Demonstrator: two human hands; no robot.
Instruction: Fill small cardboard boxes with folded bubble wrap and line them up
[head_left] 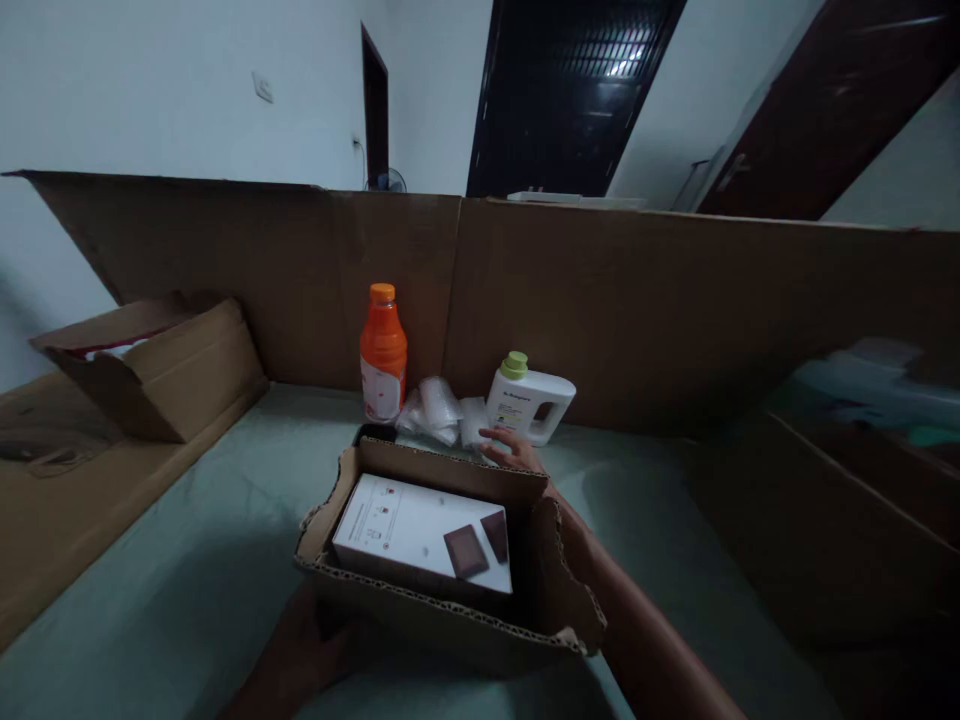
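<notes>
An open cardboard box (442,610) with ragged rims stands in front of me. Inside it lies a white carton (412,530) with brown squares printed on its top. My right hand (514,450) reaches past the box's far right side, fingers stretched out and apart, holding nothing. Its fingertips are close to the clear bubble wrap (435,408) and the white jug with a green cap (514,400); whether they touch either is unclear. My left hand (311,640) is in shadow at the box's near left side, its fingers mostly hidden.
An orange bottle (383,350) stands upright behind the box, near a small dark object (375,433). Cardboard panels (600,310) wall the back of the green-covered surface (225,520). Another cardboard box (180,370) sits at left; blurred pale items (877,385) are at right.
</notes>
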